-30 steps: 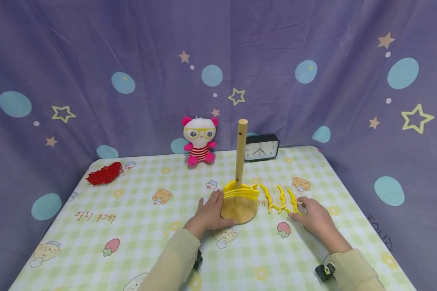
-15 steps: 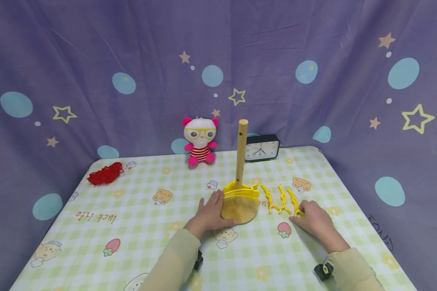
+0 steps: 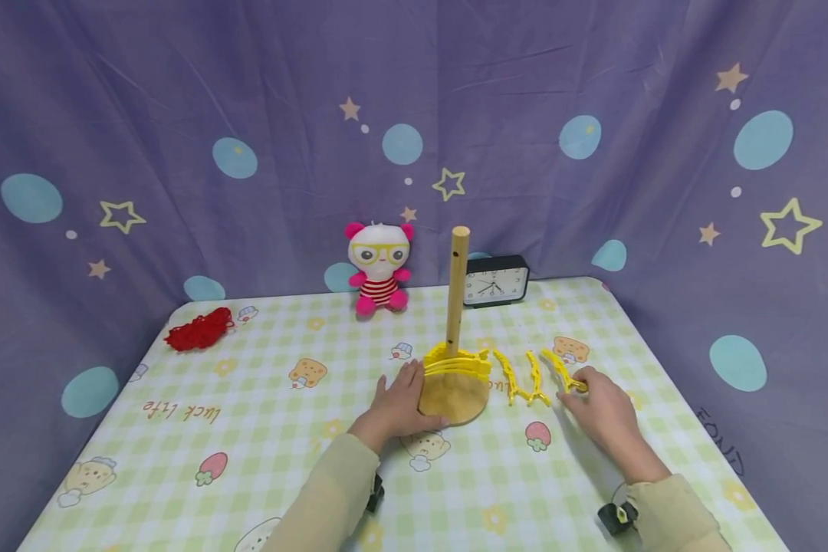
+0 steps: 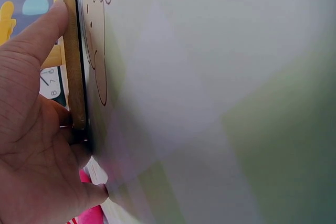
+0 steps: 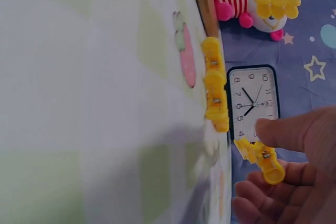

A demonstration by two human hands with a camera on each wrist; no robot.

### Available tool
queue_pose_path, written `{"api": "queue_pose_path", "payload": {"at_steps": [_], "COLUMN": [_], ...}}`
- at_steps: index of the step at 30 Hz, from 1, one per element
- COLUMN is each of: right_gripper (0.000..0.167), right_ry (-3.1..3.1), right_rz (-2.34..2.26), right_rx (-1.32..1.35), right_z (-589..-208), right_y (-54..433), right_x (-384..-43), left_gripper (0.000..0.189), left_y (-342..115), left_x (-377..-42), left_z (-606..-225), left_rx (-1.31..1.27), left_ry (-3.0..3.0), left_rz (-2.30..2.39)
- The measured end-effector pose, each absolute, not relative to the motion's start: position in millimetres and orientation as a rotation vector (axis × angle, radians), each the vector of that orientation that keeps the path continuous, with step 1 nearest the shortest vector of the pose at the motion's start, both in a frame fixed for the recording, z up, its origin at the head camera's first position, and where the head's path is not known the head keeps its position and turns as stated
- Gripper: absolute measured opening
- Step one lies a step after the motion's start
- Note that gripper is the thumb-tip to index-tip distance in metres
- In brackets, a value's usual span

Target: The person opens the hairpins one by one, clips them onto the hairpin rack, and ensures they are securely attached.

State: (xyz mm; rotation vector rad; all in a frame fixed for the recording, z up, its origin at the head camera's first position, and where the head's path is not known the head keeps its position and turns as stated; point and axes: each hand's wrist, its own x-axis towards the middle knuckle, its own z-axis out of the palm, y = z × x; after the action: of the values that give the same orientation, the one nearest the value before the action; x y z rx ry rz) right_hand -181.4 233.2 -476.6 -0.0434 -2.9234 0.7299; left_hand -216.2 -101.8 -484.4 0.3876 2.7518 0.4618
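My left hand holds the left side of the round base of a wooden stand, its thumb along the near edge. From the base rises a round post with small holes. Several curved yellow clips are stacked low around the post. My right hand pinches the handle end of a long curved yellow clip between thumb and fingers; in the right wrist view that clip is tilted and off the cloth. Two more yellow clips lie to its left.
Behind the stand is a black alarm clock. A pink and white panda plush sits at the back. Red netted stuff lies at the far left. A checked cloth covers the table, and a purple curtain hangs around it.
My right hand has closed on the end of the rightmost clip, lifted it slightly and turned it, so its far end swung left. The left hand and the stand have stayed put.
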Motion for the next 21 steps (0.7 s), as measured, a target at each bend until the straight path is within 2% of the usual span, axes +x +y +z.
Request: {"api": "queue_pose_path", "payload": {"at_steps": [21], "right_gripper": [0.042], "right_ry": [-2.737], "right_rz": [0.867], "right_rx": [0.052], "right_z": [-456], "right_y": [219], "right_x": [-179], "left_gripper": [0.112], "left_y": [-101], "left_x": [-216], "left_z": [-481], "left_rx": [0.381], "left_ry": [2.749], "left_rz": [0.461]}}
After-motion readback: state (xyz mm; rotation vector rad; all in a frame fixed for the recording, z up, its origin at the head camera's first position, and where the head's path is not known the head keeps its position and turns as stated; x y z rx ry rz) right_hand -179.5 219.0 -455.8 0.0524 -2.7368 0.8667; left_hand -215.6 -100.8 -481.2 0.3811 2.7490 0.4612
